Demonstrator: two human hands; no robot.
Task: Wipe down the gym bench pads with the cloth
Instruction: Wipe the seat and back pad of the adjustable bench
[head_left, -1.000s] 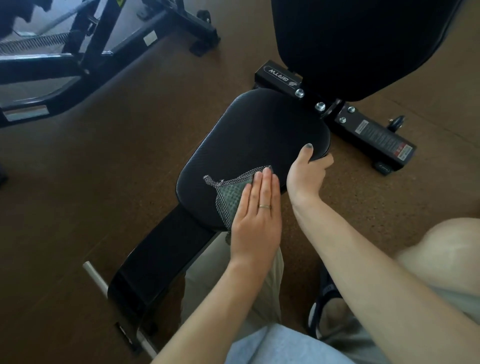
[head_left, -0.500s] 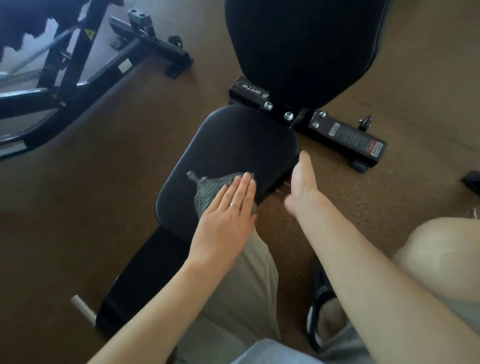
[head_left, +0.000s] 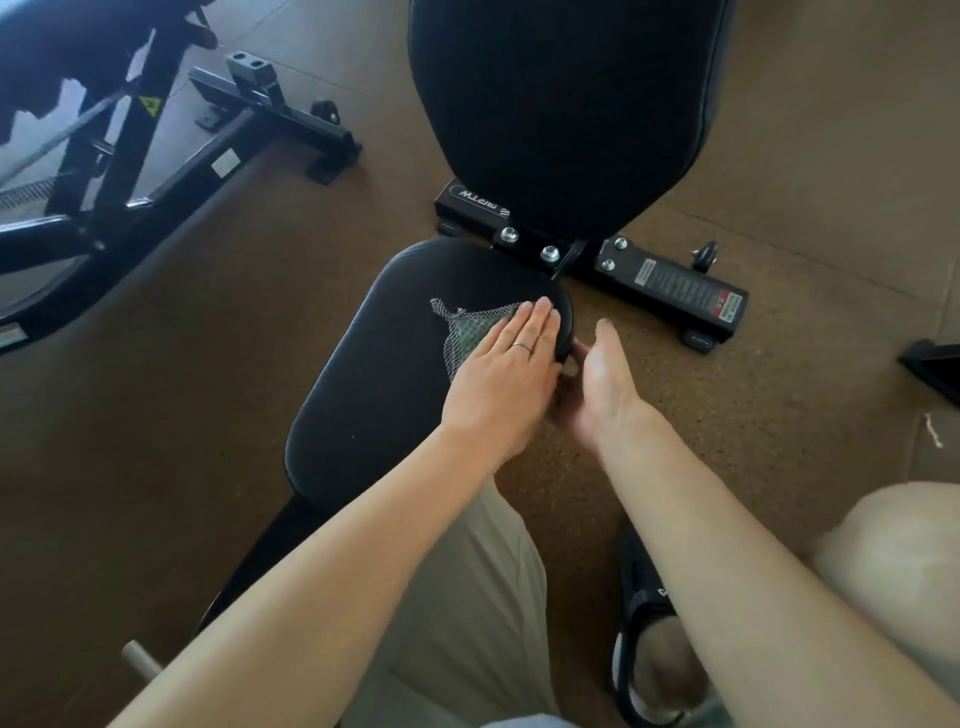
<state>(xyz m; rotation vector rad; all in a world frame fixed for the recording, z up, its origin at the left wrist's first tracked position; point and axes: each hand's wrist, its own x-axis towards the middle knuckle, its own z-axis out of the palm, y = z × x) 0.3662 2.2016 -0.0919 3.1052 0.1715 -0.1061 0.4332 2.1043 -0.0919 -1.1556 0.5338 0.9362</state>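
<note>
Since a second ago the left hand (head_left: 501, 371) has slid the cloth (head_left: 470, 332) from the near edge of the seat pad (head_left: 379, 374) up toward its far right corner, and the right hand (head_left: 597, 384) has let go of that corner and dropped beside the pad's edge.

Head view: the cloth is a thin grey-green mesh rag, soft and light by the look of it; it should bunch and slip on the smooth black vinyl unless it is pinned flat. Best held as now, under a flat palm, not pinched at a corner. The left hand lies flat on it, fingers straight and together, pressing it onto the pad; a loose corner sticks out to the left. The pad itself looks firm and slightly cushioned, fixed to its frame, so it ought to take steady pressure.

The right hand is just beside the pad's right rim, thumb up, fingers turned under toward the rim; whether they grip the underside I cannot tell. The upright back pad (head_left: 566, 98) stands beyond, untouched by either hand.
</note>
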